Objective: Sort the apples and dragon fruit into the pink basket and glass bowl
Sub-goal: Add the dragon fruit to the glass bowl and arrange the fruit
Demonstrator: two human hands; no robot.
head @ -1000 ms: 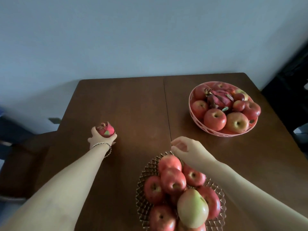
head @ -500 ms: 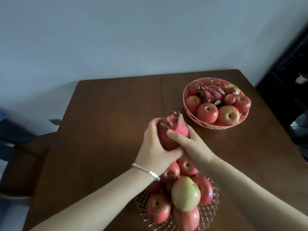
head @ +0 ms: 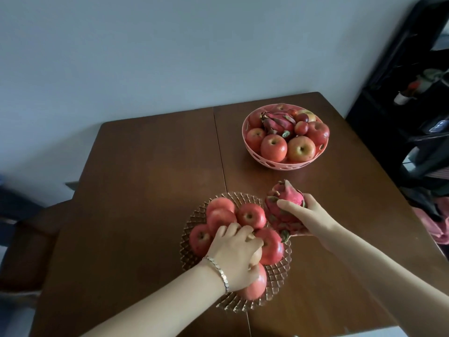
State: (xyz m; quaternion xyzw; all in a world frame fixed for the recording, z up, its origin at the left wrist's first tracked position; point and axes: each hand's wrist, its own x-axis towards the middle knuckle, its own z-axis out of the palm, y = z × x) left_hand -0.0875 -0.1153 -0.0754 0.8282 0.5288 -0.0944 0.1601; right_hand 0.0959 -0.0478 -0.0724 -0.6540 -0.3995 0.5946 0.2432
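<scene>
A glass bowl (head: 194,218) near the table's front holds several red apples (head: 251,216). My left hand (head: 237,255) lies on top of the pile, its fingers curled around a pale apple (head: 256,257) that is mostly hidden beneath it. My right hand (head: 307,218) grips a pink dragon fruit (head: 283,203) at the bowl's right rim. Farther back on the right, the pink basket (head: 286,164) carries several apples and a second dragon fruit (head: 277,122).
The brown wooden table (head: 150,186) has a seam down its middle and ends at a pale wall. A chair (head: 26,239) stands at the left edge. Dark shelving with clutter (head: 413,113) rises on the right, with pink cloth below it.
The dragon fruit passed from my left hand to my right and moved to the bowl's right side. My left hand dropped onto the apples in the glass bowl.
</scene>
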